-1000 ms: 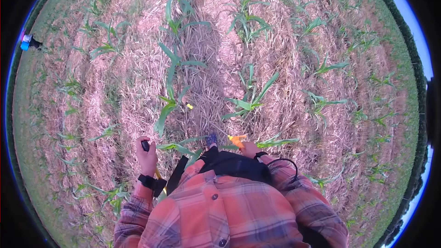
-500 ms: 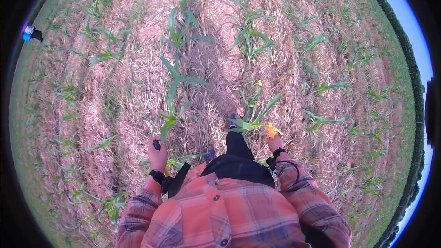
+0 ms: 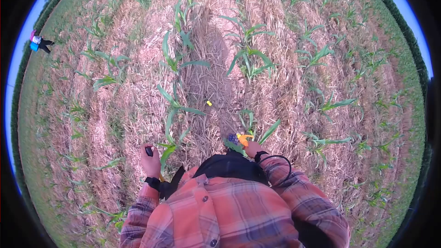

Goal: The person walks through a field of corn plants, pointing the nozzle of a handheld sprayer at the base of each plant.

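Observation:
My right hand (image 3: 253, 149) is closed around the orange handle (image 3: 244, 139) of what looks like a sprayer wand. A small yellow tip (image 3: 209, 103), apparently its nozzle, shows ahead and to the left, over the strip between two plant rows. The thin rod between them is hard to make out. My left hand (image 3: 150, 161) is wrapped around a black grip (image 3: 149, 151), whose lower part is hidden by the fingers. Just right of that hand stands a young corn plant (image 3: 170, 148). Another corn plant (image 3: 270, 131) grows beside my right hand.
Rows of young corn (image 3: 251, 55) run ahead through dry straw (image 3: 220, 105) on bare soil. A cable (image 3: 287, 158) loops near my right wrist. Another person (image 3: 40, 42) stands far off at the upper left. Trees line the field's edge.
My right hand has moved left and slightly down with the sprayer wand, and the yellow tip has swung left from the right-hand row. My left hand has lowered slightly, still gripping.

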`<act>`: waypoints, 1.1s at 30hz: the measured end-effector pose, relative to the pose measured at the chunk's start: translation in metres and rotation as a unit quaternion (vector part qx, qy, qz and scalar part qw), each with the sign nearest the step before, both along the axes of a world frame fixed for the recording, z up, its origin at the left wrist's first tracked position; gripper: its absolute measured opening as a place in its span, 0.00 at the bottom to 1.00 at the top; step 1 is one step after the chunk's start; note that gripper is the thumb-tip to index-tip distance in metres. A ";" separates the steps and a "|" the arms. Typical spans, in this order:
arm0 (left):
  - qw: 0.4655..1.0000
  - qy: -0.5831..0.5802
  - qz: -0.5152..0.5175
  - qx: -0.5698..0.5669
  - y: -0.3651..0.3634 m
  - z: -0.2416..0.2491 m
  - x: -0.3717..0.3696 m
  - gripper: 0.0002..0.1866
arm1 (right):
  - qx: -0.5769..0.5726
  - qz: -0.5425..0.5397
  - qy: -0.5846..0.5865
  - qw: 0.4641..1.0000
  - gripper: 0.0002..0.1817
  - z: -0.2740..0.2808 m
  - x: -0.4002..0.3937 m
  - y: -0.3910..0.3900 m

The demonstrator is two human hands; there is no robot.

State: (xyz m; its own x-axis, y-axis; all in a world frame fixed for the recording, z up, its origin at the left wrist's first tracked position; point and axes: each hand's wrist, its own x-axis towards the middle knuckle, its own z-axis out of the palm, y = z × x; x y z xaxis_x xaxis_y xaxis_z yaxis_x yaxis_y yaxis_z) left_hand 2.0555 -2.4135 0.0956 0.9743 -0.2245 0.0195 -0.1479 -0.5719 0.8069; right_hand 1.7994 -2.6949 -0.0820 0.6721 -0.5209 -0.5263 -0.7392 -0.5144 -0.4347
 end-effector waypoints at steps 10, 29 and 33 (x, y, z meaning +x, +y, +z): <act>1.000 0.013 -0.013 0.011 -0.075 0.004 0.019 0.07 | 0.123 0.146 -0.038 0.981 0.15 0.002 0.046 -0.049; 0.998 -0.001 -0.056 0.028 -0.200 -0.025 0.128 0.07 | -0.071 -0.183 0.030 0.980 0.16 0.019 0.081 -0.191; 0.997 0.057 -0.048 0.004 -0.215 -0.011 0.171 0.07 | -0.096 -0.217 0.050 0.970 0.17 0.004 0.098 -0.224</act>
State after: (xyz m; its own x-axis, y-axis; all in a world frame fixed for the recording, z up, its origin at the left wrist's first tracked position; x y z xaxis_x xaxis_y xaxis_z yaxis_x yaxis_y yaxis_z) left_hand 2.2269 -2.6286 0.0844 0.9442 -0.3161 -0.0922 -0.1095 -0.5656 0.8174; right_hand 1.8972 -2.9184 -0.0777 0.3175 -0.8386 -0.4426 -0.9380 -0.2093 -0.2763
